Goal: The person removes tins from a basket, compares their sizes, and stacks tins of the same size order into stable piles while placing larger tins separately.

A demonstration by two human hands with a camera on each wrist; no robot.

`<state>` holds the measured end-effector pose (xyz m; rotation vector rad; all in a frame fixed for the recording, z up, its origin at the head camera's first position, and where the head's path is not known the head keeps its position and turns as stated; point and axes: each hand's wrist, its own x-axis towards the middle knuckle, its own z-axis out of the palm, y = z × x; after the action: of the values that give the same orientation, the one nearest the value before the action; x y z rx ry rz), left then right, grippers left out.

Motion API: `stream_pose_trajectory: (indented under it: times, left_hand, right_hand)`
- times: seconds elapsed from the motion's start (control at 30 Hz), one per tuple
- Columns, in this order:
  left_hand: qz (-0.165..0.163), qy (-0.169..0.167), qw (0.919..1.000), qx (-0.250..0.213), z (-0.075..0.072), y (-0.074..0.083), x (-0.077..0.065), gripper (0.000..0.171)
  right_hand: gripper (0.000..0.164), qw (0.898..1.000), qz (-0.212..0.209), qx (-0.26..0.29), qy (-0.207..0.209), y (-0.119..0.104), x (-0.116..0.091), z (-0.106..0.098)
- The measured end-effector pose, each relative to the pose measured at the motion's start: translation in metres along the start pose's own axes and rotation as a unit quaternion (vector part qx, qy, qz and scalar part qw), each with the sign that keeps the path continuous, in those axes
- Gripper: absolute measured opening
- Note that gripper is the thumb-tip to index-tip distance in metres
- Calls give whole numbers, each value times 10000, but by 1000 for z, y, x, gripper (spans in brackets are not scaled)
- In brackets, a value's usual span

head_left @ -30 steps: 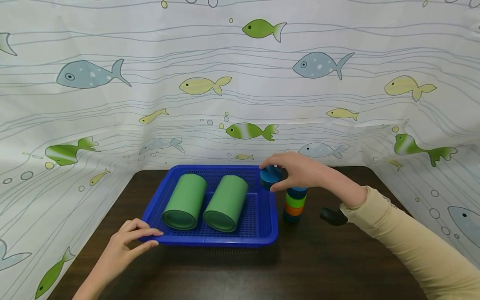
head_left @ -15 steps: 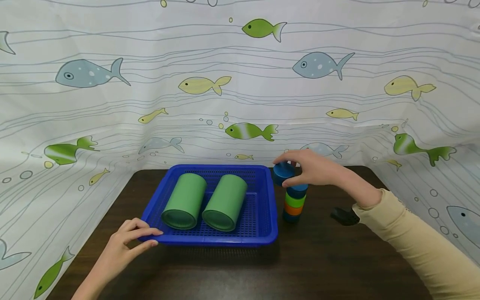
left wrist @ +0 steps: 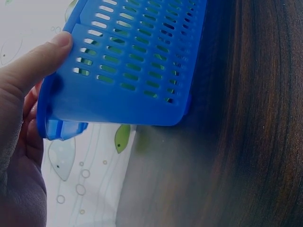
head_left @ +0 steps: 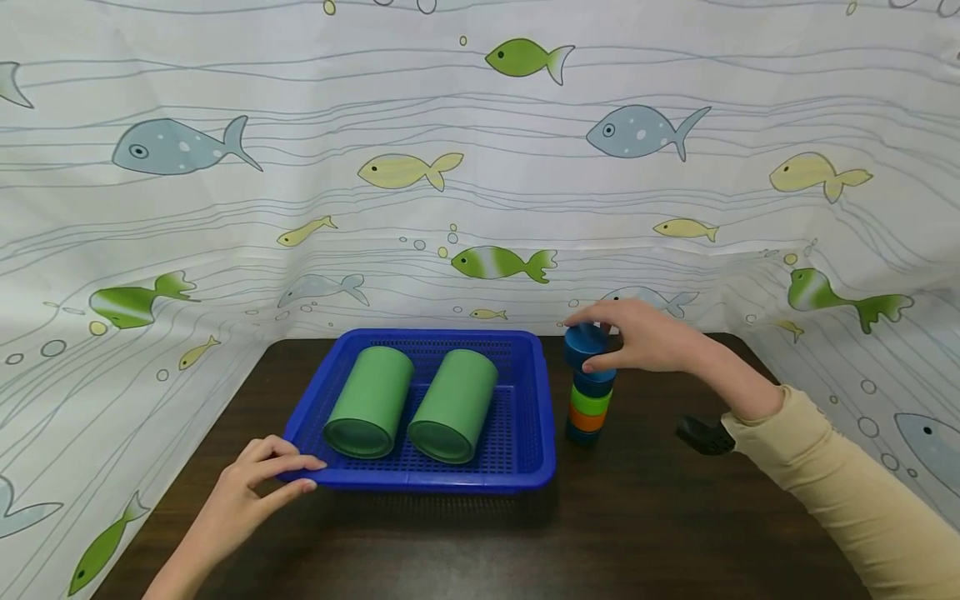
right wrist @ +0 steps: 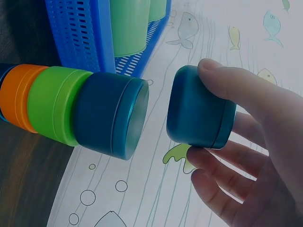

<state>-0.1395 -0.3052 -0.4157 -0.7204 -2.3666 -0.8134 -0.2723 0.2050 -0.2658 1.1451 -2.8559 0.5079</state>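
My right hand (head_left: 645,337) pinches a small blue round tin (right wrist: 199,108) by its sides. In the right wrist view a gap separates this tin from the blue top piece (right wrist: 109,113) of a stack. Below that piece come a green one (right wrist: 53,104), an orange one (right wrist: 21,97) and a dark blue one at the bottom. The stack stands just right of a blue plastic basket (head_left: 480,481). My left hand (head_left: 251,492) grips the basket's near left corner, thumb on the outer wall and fingers around the rim. Two large green canisters (head_left: 372,400) lie on their sides in the basket.
A dark wooden table (head_left: 637,525) carries the basket and the stack. Behind and at both sides hangs a white fish-print sheet (head_left: 420,217). A black device (head_left: 705,435) is worn at my right wrist, beside the beige sleeve (head_left: 832,475).
My right hand has moved rightward with the blue tin, from over the basket's right rim to above the stack. The left hand, basket and canisters have stayed put.
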Motion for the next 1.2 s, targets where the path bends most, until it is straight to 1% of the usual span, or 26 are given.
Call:
stream_pose_trajectory:
  times: [0.23,0.37,0.6,0.73,1.03,1.2]
  left_hand:
    - [19,13,10000,-2,0,0,0,46]
    - [34,25,10000,-8,0,1,0,46]
    - [76,40,9999,72,0,1,-1,46]
    - [61,46,10000,28,1,1,-1,46]
    - [54,58,10000,47,1,1,-1,46]
    - [-8,39,10000,24,1,2,-1,46]
  right_hand:
    - [59,9999,84,100,52,5,-3,0]
    - [60,9998,124,38,126,7,-6,0]
    - [59,9997,203,27,123,7,-8,3]
    - [57,9998,161,-50,143,9,-10,5]
    - [55,9999,58,19,100,12,-13,9]
    - [55,9999,79,2,100,13,-16,10]
